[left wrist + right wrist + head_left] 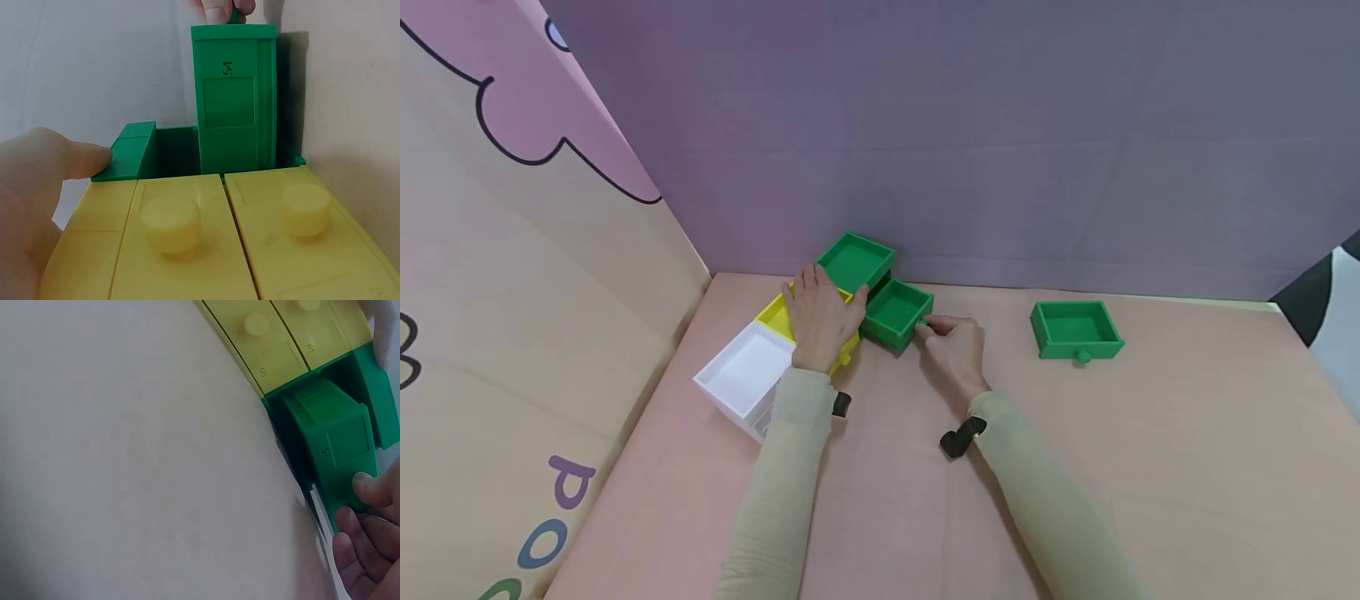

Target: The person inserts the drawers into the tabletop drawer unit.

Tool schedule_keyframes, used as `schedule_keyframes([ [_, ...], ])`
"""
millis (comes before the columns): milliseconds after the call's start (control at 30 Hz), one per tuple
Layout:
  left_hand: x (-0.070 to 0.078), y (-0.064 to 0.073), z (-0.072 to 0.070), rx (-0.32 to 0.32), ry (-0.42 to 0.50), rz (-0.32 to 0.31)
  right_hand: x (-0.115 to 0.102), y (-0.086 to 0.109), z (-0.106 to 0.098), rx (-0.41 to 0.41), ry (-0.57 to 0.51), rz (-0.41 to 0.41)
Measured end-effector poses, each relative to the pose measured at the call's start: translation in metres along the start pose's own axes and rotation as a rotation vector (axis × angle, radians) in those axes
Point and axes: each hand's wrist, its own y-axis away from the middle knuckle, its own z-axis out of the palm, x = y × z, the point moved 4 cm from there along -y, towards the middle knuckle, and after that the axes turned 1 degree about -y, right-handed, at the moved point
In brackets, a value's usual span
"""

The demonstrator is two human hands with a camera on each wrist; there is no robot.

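Note:
My left hand [822, 321] lies over the top of a row of joined drawer units, its fingers stretched out. In the left wrist view the thumb [87, 160] rests on the edge of the green unit [132, 150]. A green drawer [897, 310] stands pulled partway out of that unit, its inside bare. My right hand [957, 348] pinches the small knob on the drawer's front between thumb and fingers, largely hiding the knob. The yellow unit [178, 262] beside it has its drawers pushed in, round knobs facing out.
A white unit [748, 367] sits at the near left end of the row. Off to the right, a second green drawer [1078, 325] lies loose on the pink tabletop [895, 500], knob facing me. A grey-purple cloth wall [1000, 167] rises behind the table.

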Motion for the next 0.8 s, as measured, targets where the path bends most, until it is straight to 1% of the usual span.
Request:
schedule_keyframes([
  [400, -0.0024, 0.0008, -0.0007, 0.008, 0.008, -0.009, -0.0015, 0.0042, 0.0038, 0.009, -0.002, -0.044],
  [600, -0.0035, 0.0001, 0.0005, 0.016, 0.01, 0.001, -0.0017, 0.0069, 0.0039, 0.01, -0.012, -0.033],
  [800, -0.0028, 0.0013, 0.0011, 0.007, 0.017, -0.003, -0.0001, 0.0072, 0.0037, 0.019, -0.006, -0.034],
])
